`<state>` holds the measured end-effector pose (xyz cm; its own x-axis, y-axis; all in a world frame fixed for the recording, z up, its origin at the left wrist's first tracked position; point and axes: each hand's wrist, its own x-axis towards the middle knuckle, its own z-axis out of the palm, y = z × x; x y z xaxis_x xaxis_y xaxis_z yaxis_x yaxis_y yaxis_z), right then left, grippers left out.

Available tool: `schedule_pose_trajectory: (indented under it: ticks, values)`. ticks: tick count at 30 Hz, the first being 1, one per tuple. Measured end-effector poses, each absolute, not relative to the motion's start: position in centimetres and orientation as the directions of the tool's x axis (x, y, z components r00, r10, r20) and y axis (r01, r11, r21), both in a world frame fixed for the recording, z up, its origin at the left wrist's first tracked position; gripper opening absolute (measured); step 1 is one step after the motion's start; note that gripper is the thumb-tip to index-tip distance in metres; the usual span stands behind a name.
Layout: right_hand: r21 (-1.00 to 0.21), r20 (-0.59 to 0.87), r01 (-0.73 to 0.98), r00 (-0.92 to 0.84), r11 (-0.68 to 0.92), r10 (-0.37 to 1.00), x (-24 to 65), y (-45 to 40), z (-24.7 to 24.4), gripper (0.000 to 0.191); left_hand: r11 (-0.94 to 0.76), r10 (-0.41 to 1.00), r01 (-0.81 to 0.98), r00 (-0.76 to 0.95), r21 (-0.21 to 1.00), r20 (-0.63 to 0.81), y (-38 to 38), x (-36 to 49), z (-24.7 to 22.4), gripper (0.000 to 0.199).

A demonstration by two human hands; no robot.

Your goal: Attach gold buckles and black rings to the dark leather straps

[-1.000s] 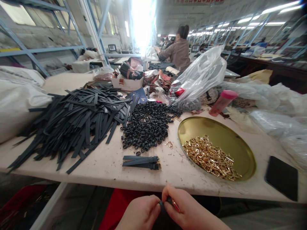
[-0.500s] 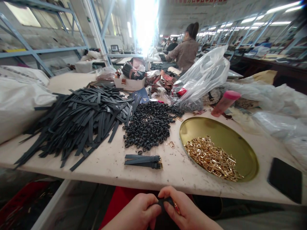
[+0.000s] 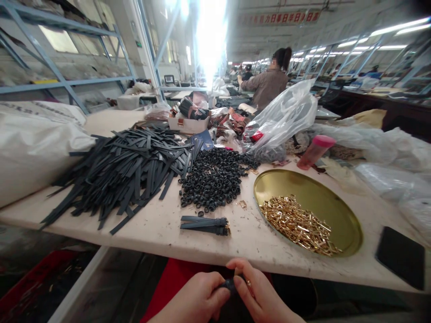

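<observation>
Below the table's front edge, my left hand [image 3: 206, 294] is closed with thumb and forefinger pinching a dark strap [image 3: 229, 284]. Close against it, my right hand [image 3: 253, 289] curls its fingers round the same strap. A bit of gold metal, which looks like a buckle, shows at the right fingers; most of the strap is hidden. On the table just beyond lies a small bundle of finished-looking black straps [image 3: 202, 225] with gold buckles. Behind it is a heap of small black loops [image 3: 212, 179]. Gold buckles [image 3: 299, 224] lie piled in a round gold tray [image 3: 323, 193].
A large pile of black strips [image 3: 134, 166] covers the table's left part, beside a white sack [image 3: 37, 148]. A pink-lidded bottle [image 3: 314, 152], a clear plastic bag [image 3: 283, 116] and a black phone-like slab [image 3: 400, 256] are to the right. A co-worker [image 3: 269, 87] is farther back.
My view has tilted up a little, so the table sits slightly lower and to the right. Both hands stay together on the strap, the fingers shifting slightly. The co-worker's arm has risen.
</observation>
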<state>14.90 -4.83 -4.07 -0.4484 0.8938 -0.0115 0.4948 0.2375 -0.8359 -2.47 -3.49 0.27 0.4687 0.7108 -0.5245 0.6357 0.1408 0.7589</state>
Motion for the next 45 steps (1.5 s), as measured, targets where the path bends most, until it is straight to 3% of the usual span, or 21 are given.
schedule_pose_trajectory:
  ticks: [8,12,17,23,25,28,31,34,36,42,45]
  values:
    - [-0.857,0.040,0.439,-0.468,0.271,0.883,14.4,-5.4,-4.7,0.026,0.214,0.662,0.601,0.490,0.770,-0.567,-3.8,-1.0,0.2,0.019]
    - [-0.870,0.066,0.430,-0.381,0.240,0.922,14.9,-4.9,-5.2,0.028,0.135,0.707,0.633,0.478,0.762,-0.522,-3.0,-1.7,0.6,0.022]
    - [-0.803,0.199,0.486,-0.328,0.346,0.923,15.1,-4.4,-7.0,0.027,0.094,0.693,0.651,0.500,0.753,-0.519,-2.1,-2.2,0.2,0.024]
    - [-0.814,0.192,0.471,-0.337,0.341,0.922,13.9,-2.8,-7.8,0.027,-0.031,0.720,0.715,0.501,0.698,-0.481,-0.5,-1.7,-1.3,0.025]
    - [-0.809,0.193,0.492,-0.295,0.322,0.936,13.6,-1.3,-7.0,0.024,-0.086,0.778,0.739,0.469,0.668,-0.419,0.7,-2.2,-1.1,0.026]
    - [-0.778,0.183,0.572,-0.188,0.259,0.965,12.9,1.7,-5.4,0.022,-0.164,0.916,0.786,0.346,0.596,-0.204,3.1,-3.6,-0.9,0.019]
    - [-0.658,0.258,0.691,-0.169,0.301,0.951,12.2,4.5,-4.9,0.023,-0.228,0.963,0.831,0.269,0.507,-0.007,5.6,-4.8,-2.0,0.018]
    - [-0.428,0.365,0.770,-0.331,0.472,0.870,11.3,6.0,-6.2,0.035,-0.299,0.954,0.866,0.284,0.402,0.099,7.0,-5.2,-4.2,0.024]
    - [-0.273,0.417,0.773,-0.441,0.572,0.795,10.9,6.4,-7.8,0.053,-0.299,0.954,0.878,0.277,0.375,0.111,7.2,-5.0,-5.6,0.023]
    - [0.066,0.572,0.727,-0.589,0.684,0.571,13.6,8.2,-11.9,0.037,-0.256,0.966,0.904,0.226,0.342,0.125,7.9,-6.7,-5.4,0.020]
    - [0.147,0.595,0.701,-0.626,0.698,0.504,16.1,9.1,-12.7,0.041,-0.131,0.987,0.939,0.095,0.319,0.127,10.8,-10.6,-4.0,0.026]
